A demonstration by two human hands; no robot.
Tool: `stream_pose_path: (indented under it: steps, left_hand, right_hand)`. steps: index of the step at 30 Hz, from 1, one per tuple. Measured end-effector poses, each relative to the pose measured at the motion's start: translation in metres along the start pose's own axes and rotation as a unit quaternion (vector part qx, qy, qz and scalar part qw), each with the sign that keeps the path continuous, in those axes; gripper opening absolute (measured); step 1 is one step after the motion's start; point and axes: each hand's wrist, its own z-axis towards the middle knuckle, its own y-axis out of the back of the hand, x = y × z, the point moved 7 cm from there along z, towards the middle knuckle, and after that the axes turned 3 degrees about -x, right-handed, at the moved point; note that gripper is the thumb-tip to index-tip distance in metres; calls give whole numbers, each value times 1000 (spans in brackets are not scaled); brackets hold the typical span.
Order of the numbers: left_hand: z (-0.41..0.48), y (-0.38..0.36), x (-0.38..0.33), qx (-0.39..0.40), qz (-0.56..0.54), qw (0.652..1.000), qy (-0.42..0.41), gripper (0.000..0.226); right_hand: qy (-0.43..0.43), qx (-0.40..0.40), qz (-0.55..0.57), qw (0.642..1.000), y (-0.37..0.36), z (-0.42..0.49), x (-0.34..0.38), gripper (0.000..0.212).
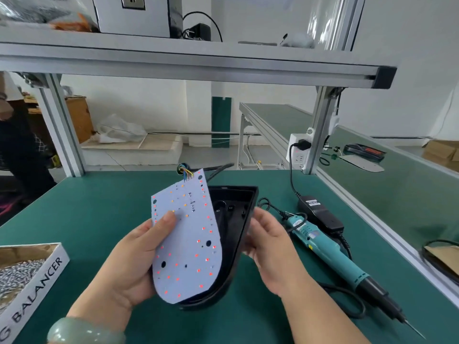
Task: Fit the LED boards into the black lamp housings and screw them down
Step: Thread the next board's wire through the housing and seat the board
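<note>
A white LED board (188, 234) dotted with red and orange LEDs is tilted up out of a black lamp housing (236, 219) at the centre of the green bench. My left hand (134, 259) grips the board's left edge, thumb pressed on its face. Coloured wires (185, 171) run from the board's top end. My right hand (268, 239) holds the housing's right rim, fingers curled around it. The housing's inside shows to the right of the board; its lower part is hidden behind the board.
A teal electric screwdriver (340, 259) lies to the right of my right hand, its cable leading to a black power adapter (320, 214). A cardboard box of screws (22, 271) sits at the left edge. An aluminium shelf frame (198, 63) spans overhead.
</note>
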Motion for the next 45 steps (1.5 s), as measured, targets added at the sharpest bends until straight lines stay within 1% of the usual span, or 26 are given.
stream_pose_path:
  steps: [1, 3, 5, 7, 9, 11, 12, 14, 15, 16, 17, 19, 21, 22, 23, 25, 27, 29, 31, 32, 36, 39, 40, 42, 44, 45]
  left_hand:
    - [-1, -3, 1, 16, 4, 1000, 7, 27]
    - [-5, -10, 5, 45, 21, 999, 17, 28]
    - [-6, -15, 7, 56, 38, 998, 14, 32]
    - [-6, -16, 7, 46, 47, 998, 2, 34]
    - [-5, -13, 2, 29, 43, 998, -21, 32]
    - [-4, -9, -3, 9, 43, 998, -47, 28]
    - [-3, -7, -6, 4, 45, 997, -60, 27]
    - [-3, -8, -10, -3, 62, 995, -80, 27]
    - [-3, -7, -10, -10, 71, 994, -84, 28]
    - [-1, -3, -12, -20, 74, 993, -87, 30]
    - [0, 5, -15, -40, 68, 993, -90, 34]
    - [3, 24, -27, -73, 41, 991, -101, 51]
    - [3, 41, -40, -92, 21, 989, -110, 72]
    - [4, 45, -42, -90, 21, 989, -111, 74]
    - [6, 46, -41, -84, 20, 990, -111, 66]
    - [9, 40, -33, -74, 18, 992, -105, 38]
    - [9, 30, -24, -62, 26, 993, -94, 30]
    - [7, 20, -17, -44, 51, 994, -81, 27]
    - [5, 11, -13, -27, 75, 994, -78, 25]
    - [5, 9, -11, -27, 79, 994, -76, 24]
    - [4, 5, -10, -27, 73, 994, -83, 22]
    - [2, 1, -7, -22, 72, 994, -84, 22]
    - [3, 1, -4, -17, 79, 993, -83, 23]
    - [2, -1, -3, -25, 75, 994, -77, 25]
    - [5, 11, -7, -43, 43, 996, -67, 37]
    - [7, 18, -10, -52, 22, 997, -59, 48]
  right_hand:
    - [35, 8, -45, 998, 0, 1, 5, 23]
    - [64, 41, -105, 992, -7, -1, 9, 31]
    - [58, 73, -137, 986, -17, -5, 5, 22]
    - [12, 43, -107, 993, -17, -4, 4, 29]
    - [-9, 0, -132, 991, -5, 1, 0, 32]
    - [-15, -45, -220, 974, 9, 8, -1, 22]
    - [-16, -62, -288, 956, 15, 10, 0, 15]
    - [-29, -76, -385, 919, 25, 12, -4, 15]
    - [-39, -85, -375, 922, 31, 12, -5, 17]
    - [-58, -89, -358, 928, 36, 12, -6, 18]
    - [-88, -99, -295, 946, 42, 11, -7, 19]
    - [-159, -142, -93, 973, 56, 8, -12, 19]
    - [-187, -178, 120, 959, 63, 8, -10, 24]
    - [-178, -181, 200, 946, 63, 7, -7, 24]
    - [-164, -175, 260, 935, 60, 7, -3, 21]
    - [-119, -144, 334, 924, 49, 6, 4, 12]
    - [-70, -78, 357, 928, 30, 3, 13, 13]
    - [-20, -7, 291, 957, 13, -1, 18, 19]
    - [27, 23, 218, 975, 1, -4, 23, 25]
    - [29, 32, 204, 978, -4, -5, 22, 28]
    - [-55, 85, 217, 971, -16, -9, 9, 37]
    - [-91, 60, 168, 980, -12, -4, 2, 56]
    - [-94, 53, 156, 982, -11, -3, 4, 53]
    - [-82, 75, 115, 987, -8, -3, 7, 30]
    - [-81, 101, 11, 992, -2, -6, 7, 14]
    - [-93, 80, -44, 991, 6, -5, 4, 9]
